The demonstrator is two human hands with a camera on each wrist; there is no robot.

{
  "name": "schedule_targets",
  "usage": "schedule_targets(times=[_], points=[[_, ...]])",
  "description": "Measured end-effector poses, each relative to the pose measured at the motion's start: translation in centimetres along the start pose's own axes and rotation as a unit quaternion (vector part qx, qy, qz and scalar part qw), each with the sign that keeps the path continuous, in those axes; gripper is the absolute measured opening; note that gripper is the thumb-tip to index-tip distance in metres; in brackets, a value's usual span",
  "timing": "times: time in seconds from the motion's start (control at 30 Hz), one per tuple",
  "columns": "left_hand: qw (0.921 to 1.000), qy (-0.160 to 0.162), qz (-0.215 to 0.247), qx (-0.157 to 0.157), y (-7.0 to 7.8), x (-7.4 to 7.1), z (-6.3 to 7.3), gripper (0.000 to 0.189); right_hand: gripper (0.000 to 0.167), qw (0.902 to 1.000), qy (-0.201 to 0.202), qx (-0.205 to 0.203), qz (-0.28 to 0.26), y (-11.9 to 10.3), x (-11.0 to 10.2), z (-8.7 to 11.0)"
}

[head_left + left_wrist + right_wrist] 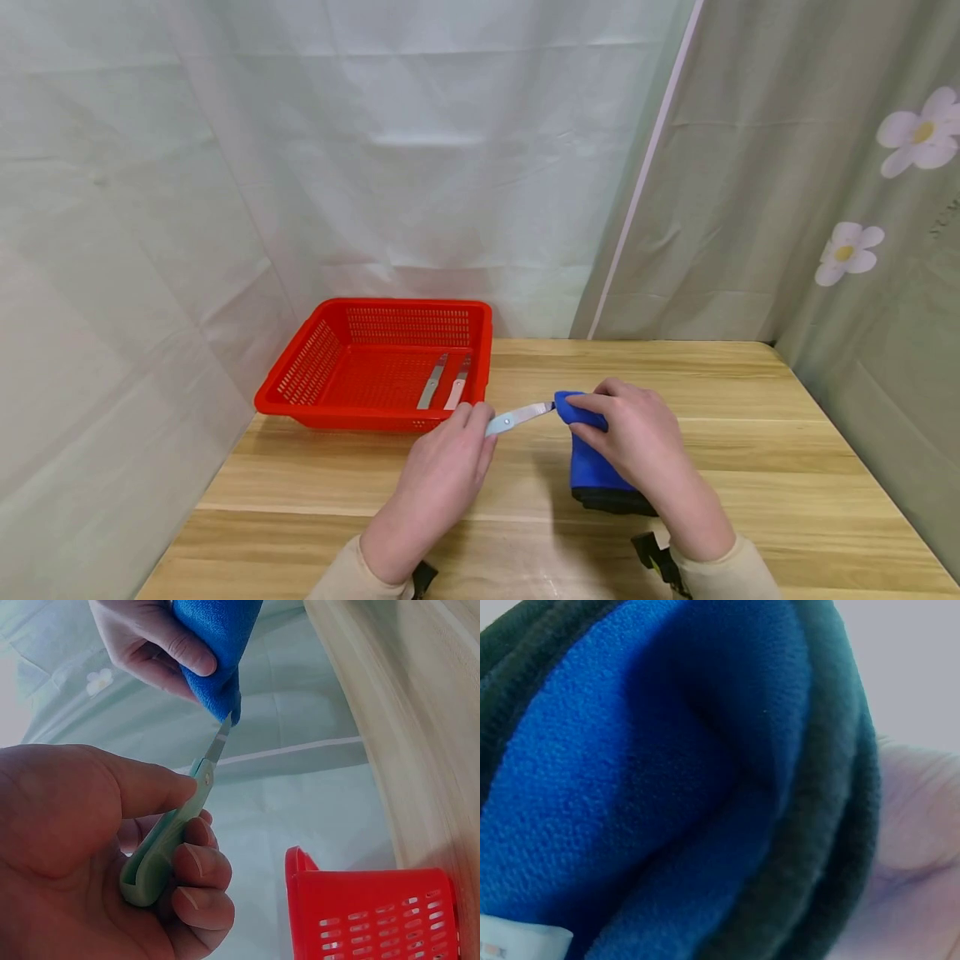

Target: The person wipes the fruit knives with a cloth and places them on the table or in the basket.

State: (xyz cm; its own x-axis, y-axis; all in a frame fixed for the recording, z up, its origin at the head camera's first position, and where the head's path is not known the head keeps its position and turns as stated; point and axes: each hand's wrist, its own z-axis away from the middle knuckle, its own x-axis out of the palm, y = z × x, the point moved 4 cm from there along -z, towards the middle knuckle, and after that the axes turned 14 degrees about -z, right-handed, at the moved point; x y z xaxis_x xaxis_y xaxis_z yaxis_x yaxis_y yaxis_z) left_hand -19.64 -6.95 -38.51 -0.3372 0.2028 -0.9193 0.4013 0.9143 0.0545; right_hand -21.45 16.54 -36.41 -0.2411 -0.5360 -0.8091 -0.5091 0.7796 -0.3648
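My left hand (442, 467) grips the pale green handle of a folding knife (510, 420), its blade out and pointing right. In the left wrist view the fingers curl under the knife (166, 840) and the thumb lies along its side. A blue cloth (596, 468) with a dark edge is pinched in my right hand (641, 429), and it hangs down below the fingers. The blade's tip meets the upper corner of the cloth, which hides its very end. Folds of the cloth (705, 757) fill most of the right wrist view.
A red plastic basket (360, 419) with slotted walls stands at the back left of the wooden table (735, 467). Inside lie a grey-green knife (431, 386) and a pinkish knife (457, 386). Pale curtains (450, 167) hang behind the table and at both sides.
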Motion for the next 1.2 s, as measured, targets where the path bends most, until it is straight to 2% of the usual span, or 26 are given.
schedule_targets(times=[0.17,0.37,0.5,0.6,0.87,1.03,1.2], points=[[1.0000,0.004,-0.001,-0.002,-0.1,0.1,-0.1,0.027,0.036,0.9998,-0.009,0.015,-0.001,0.6,-0.5,0.0],[0.9998,-0.015,0.001,-0.012,-0.4,0.2,-0.1,0.023,0.039,0.9995,-0.001,0.028,-0.014,0.4,-1.0,0.1],[0.9997,-0.024,-0.001,-0.009,-0.3,0.1,-0.1,0.017,0.041,0.9992,0.006,0.033,-0.021,0.1,-1.3,0.1],[0.9996,-0.026,-0.012,-0.002,-0.1,0.1,-0.2,0.015,0.042,0.9994,0.014,0.021,-0.021,-0.2,-1.4,0.1],[0.9986,-0.051,-0.014,-0.003,0.0,0.2,-0.2,0.013,0.042,0.9976,0.042,-0.048,-0.026,-1.5,-1.3,0.0],[0.9982,-0.059,-0.003,-0.009,0.0,0.2,-0.3,0.009,0.045,0.9960,0.051,-0.065,-0.037,-2.2,-1.0,0.0],[0.9983,-0.055,0.012,-0.013,0.1,0.3,-0.3,0.008,0.046,0.9961,0.042,-0.066,-0.042,-2.5,-0.7,0.1]])
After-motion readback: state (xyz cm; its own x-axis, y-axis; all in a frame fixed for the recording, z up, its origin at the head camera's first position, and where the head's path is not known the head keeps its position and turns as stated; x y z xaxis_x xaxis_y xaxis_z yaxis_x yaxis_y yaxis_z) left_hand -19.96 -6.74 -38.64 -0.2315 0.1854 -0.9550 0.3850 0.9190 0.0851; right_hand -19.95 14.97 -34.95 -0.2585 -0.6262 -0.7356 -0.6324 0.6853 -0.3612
